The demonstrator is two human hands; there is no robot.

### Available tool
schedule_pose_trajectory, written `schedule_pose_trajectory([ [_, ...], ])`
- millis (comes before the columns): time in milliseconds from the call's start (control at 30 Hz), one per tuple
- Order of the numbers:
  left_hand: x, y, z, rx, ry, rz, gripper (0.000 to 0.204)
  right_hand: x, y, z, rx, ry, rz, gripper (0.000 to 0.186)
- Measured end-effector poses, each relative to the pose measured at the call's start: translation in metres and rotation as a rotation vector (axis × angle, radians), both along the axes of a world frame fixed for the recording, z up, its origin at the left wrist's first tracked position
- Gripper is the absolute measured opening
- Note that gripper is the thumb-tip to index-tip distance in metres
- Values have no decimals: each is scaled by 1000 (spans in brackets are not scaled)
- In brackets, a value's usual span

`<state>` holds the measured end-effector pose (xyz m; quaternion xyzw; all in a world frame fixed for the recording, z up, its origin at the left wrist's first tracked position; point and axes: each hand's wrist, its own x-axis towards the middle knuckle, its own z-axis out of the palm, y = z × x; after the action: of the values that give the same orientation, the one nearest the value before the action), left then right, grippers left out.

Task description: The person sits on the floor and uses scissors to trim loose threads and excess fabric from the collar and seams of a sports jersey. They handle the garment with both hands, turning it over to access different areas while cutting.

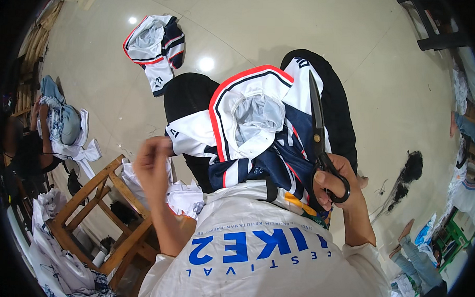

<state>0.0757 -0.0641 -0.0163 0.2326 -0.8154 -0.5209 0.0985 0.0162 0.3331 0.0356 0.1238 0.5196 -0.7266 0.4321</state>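
Across my black-clothed lap (191,89) lies a navy and white jersey (253,86) with red stripes, its collar forming a ring around pale grey lining. My right hand (334,183) is closed on the handles of large black scissors (317,120), whose blades point away from me over the jersey's right sleeve. My left hand (153,158) has its fingers curled together at the end of the jersey's left white sleeve (191,134); I cannot make out what, if anything, is between the fingertips. My white shirt with blue print (264,275) fills the lower middle.
A similar folded jersey (149,48) lies on the tiled floor (386,96) ahead. A wooden stool (78,211) and white cloth piles (56,247) are at lower left. Other people (23,141) (416,270) sit at both sides, among garments. Black scraps (404,180) lie to the right.
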Motion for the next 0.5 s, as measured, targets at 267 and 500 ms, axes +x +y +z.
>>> schedule_pose_trajectory([
  [267,120,-173,-72,-503,-1228,72,29,-19,-7,6,119,195,-95,25],
  [500,-26,-18,-11,-356,5,-6,20,-60,-5,-32,706,675,-343,31],
])
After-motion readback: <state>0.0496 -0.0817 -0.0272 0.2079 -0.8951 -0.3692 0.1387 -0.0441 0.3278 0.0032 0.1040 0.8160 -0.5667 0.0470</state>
